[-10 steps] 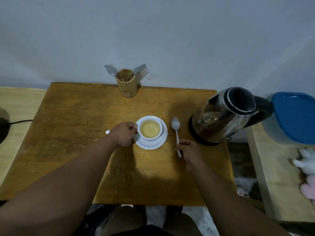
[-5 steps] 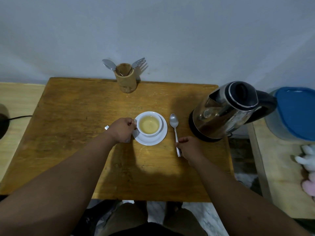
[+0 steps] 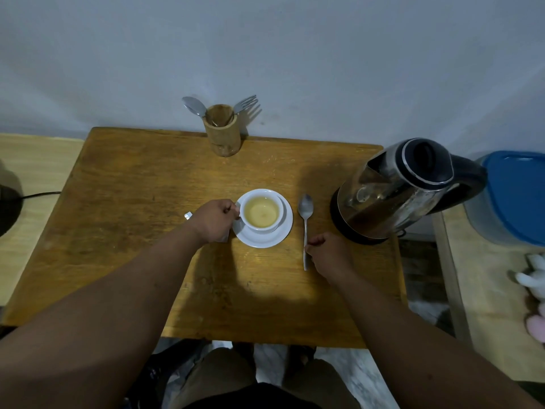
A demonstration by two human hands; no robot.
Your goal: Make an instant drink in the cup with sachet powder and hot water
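Observation:
A white cup (image 3: 278,219) holding pale yellow liquid stands on a white saucer (image 3: 281,236) in the middle of the wooden table (image 3: 132,208). My left hand (image 3: 213,219) is closed on the cup's handle at its left side. A bit of silver sachet (image 3: 188,215) shows from under that hand. To the right of the saucer a metal spoon (image 3: 305,211) lies flat on the table, bowl pointing away. My right hand (image 3: 327,252) rests on the spoon's handle, fingers pinched on it. A steel electric kettle (image 3: 392,190) stands on its base at the table's right edge.
A wooden holder (image 3: 222,134) with a spoon and a fork stands at the table's far edge by the wall. A grey bin with a blue lid (image 3: 516,199) sits right of the kettle. Soft toys (image 3: 535,278) lie on the right bench. A black cord (image 3: 38,195) runs at the left.
Both hands stay where they were, the left on the cup handle and the right on the spoon handle. Only the camera view has shifted slightly.

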